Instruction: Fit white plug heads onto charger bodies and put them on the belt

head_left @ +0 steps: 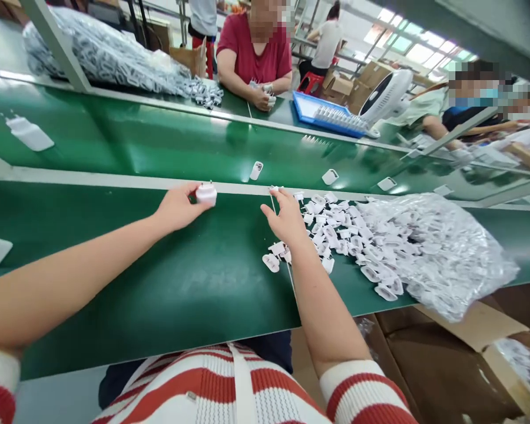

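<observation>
In my left hand (pixel 179 206) is a white charger plug (pixel 206 194), pinched between thumb and fingers with its pins pointing up. My right hand (pixel 287 218) is over the green work surface (pixel 194 277), left of a heap of small white plastic plug parts (pixel 331 227). Its thumb and forefinger are spread, with no object visible between them. Small white bits show by the fingertips, but whether they are touched I cannot tell. A few loose parts (pixel 271 262) lie beside my right wrist.
A clear plastic bag (pixel 450 247) of white parts spills onto the surface at right. Beyond a pale rail (pixel 128 179), a green belt (pixel 168 147) carries several white pieces, including a plug (pixel 30 133). Across it sits a co-worker (pixel 254 53) near a blue tray (pixel 327 115) and fan (pixel 386 97).
</observation>
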A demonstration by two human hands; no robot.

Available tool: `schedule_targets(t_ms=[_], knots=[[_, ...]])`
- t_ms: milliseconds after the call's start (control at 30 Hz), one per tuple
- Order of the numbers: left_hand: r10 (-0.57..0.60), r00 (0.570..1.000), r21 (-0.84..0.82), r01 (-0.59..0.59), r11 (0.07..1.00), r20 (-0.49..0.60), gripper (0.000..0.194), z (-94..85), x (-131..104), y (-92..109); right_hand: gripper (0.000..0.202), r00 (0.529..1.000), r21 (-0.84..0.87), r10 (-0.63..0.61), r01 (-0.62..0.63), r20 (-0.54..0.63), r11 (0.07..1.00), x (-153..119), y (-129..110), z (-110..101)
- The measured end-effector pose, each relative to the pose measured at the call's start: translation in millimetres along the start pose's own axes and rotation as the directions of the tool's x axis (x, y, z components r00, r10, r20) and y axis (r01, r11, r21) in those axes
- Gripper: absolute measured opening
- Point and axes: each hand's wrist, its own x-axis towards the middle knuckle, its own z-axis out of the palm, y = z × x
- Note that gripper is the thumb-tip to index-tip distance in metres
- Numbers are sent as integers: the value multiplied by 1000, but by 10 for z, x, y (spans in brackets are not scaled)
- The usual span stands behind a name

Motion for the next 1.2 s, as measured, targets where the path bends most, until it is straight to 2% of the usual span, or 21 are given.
schedule_targets(t_ms=[33,100,200,300,400,433,500,567,600,667,733,833,900,1000,1067,1133,1200], knots=[[18,997,68,-13,998,-73,45,-45,238,10,61,999,-81,18,-15,34,997,101,27,-16],[-10,981,182,46,982,-195,42,-112,678,26,64,995,-215,56,-36,86,976,316,63,-24],[-86,952,258,165,952,-293,39,-196,1076,52,62,993,-277,58,-26,107,961,603,93,2],[-112,926,283,224,933,-361,46,-265,1115,94,41,990,-260,7,30,138,965,771,114,57],[-36,886,350,220,911,-462,74,-180,1020,200,25,991,-230,-36,65,129,971,835,145,137],[22,892,387,174,906,-452,78,-98,998,253,23,990,-211,-58,85,130,974,831,148,163],[151,932,462,20,887,-331,79,132,984,375,22,981,-158,-121,144,150,977,770,135,200],[194,956,481,-66,874,-222,91,397,1001,496,28,977,-92,-151,166,150,982,645,99,210],[190,965,477,-83,875,-182,91,517,1012,547,32,983,-18,-135,138,126,990,565,76,203],[178,976,460,-101,882,-127,65,690,1022,618,40,994,202,-67,48,87,978,388,28,167],[188,976,444,-123,888,-107,39,748,995,645,47,995,431,-2,-42,102,901,213,-23,102],[227,966,431,-153,889,-125,36,662,850,622,51,985,623,25,-127,170,772,-5,-114,-11],[261,957,417,-187,889,-128,31,559,661,575,49,983,722,18,-147,183,676,-110,-186,-60],[315,946,367,-265,891,-81,25,454,206,447,46,979,858,13,-184,202,479,-245,-305,-81],[338,941,307,-311,899,-36,22,438,-181,320,46,964,890,-13,-240,266,388,-341,-376,-81],[336,942,239,-324,915,-9,24,438,-551,163,46,944,880,-60,-278,325,385,-422,-425,-73],[331,943,164,-329,930,19,28,426,-821,-6,46,934,868,-109,-267,340,418,-464,-445,-46]])
